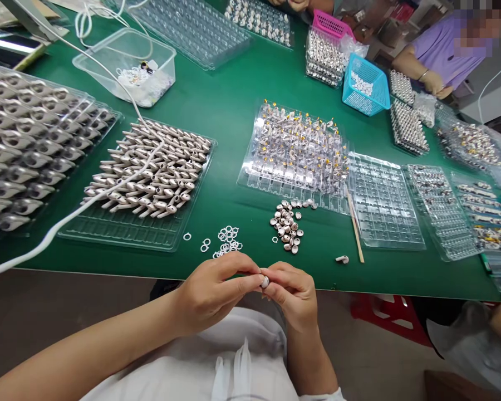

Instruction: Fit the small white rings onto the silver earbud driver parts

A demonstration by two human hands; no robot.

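My left hand (215, 289) and my right hand (292, 292) meet just below the front edge of the green table (225, 106), fingertips pinched together on a small silver cap (265, 282). On the table right above them lie a cluster of white rings (226, 241) and a pile of small silver caps (288, 224). A single white earbud piece (342, 259) rests by a thin wooden stick (354, 228).
A clear tray of beige earbud shells (150, 172) sits left of centre, a tray of wired parts (296, 147) to its right. More clear trays line both sides. A white cable (67, 217) crosses the left trays. Another person's hand (436, 83) works far right near a blue basket (365, 86).
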